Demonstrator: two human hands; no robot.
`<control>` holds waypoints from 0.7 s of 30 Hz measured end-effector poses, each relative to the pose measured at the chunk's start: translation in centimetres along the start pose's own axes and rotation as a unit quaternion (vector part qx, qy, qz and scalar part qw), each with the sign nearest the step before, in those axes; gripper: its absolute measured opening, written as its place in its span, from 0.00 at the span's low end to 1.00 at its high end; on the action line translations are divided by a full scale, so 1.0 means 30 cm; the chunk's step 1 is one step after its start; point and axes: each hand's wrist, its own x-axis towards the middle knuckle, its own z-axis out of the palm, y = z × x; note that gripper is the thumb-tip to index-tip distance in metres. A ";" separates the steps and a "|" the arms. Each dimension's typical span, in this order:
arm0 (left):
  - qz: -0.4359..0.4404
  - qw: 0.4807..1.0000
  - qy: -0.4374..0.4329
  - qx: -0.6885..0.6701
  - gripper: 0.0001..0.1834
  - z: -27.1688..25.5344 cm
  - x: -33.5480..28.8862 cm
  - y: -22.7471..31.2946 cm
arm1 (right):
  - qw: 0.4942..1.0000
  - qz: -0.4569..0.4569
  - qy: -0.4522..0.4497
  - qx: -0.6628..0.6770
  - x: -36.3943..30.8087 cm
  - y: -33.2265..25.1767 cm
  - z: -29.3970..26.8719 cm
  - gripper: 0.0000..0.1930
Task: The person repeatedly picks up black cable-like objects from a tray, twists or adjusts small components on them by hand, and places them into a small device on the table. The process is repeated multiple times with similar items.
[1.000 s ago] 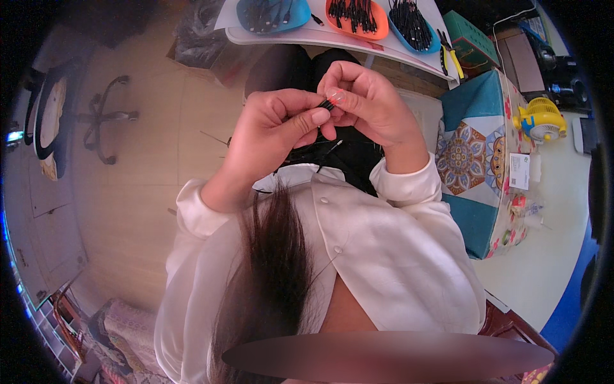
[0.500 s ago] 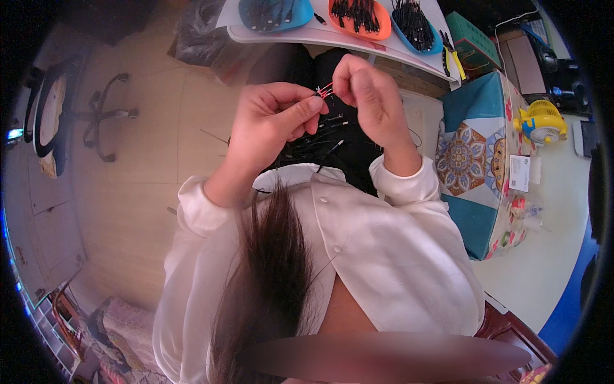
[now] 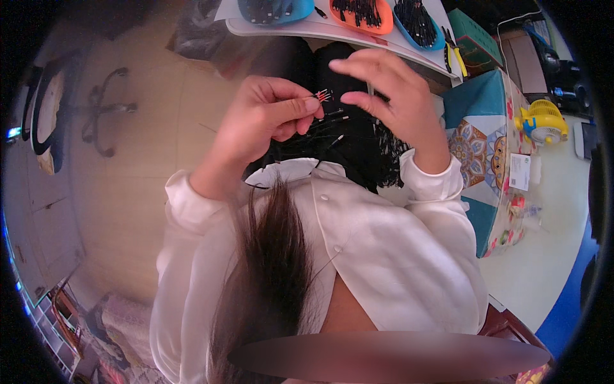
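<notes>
Between thumb and fingers, my left hand (image 3: 281, 110) pinches a cable, and its thin red and white wire ends (image 3: 323, 95) fan out past the fingertips. My right hand (image 3: 395, 93) is raised to the right of the wires, thumb and fingers apart, with nothing visible in it. Below the hands, several black cables (image 3: 332, 120) with small plugs lie across my dark-clad lap. More black cables (image 3: 389, 153) hang in a bunch beside my right forearm.
On the white table ahead stand a blue tray (image 3: 281, 20), an orange tray (image 3: 376, 29) and another blue tray (image 3: 436, 43), each holding black cables. Yellow-handled pliers (image 3: 459, 61) lie at its right end. A yellow fan (image 3: 543, 121) stands at right, beside a patterned cloth-covered box (image 3: 470, 150).
My right hand has let go of the wires and drawn back to the right, its fingers spreading. My left hand still pinches the cable. The cable bunch by my right forearm has come into view.
</notes>
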 end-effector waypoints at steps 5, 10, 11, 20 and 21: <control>0.010 0.997 0.019 0.078 0.07 0.021 -0.007 0.013 | 0.995 -0.097 0.013 0.005 0.020 -0.035 0.001 0.16; 0.028 0.990 0.008 0.136 0.06 0.028 -0.016 0.021 | 0.993 -0.116 0.014 0.001 0.025 -0.040 0.004 0.14; 0.032 0.989 0.006 0.147 0.06 0.027 -0.018 0.020 | 0.993 -0.114 0.013 0.004 0.022 -0.041 0.005 0.14; 0.466 0.724 0.056 0.506 0.03 0.047 0.001 -0.043 | 0.919 0.196 -0.099 0.326 -0.011 -0.025 0.016 0.07; 0.453 0.689 0.057 0.563 0.06 0.052 -0.012 -0.053 | 0.820 0.324 -0.128 0.455 -0.017 -0.026 0.020 0.06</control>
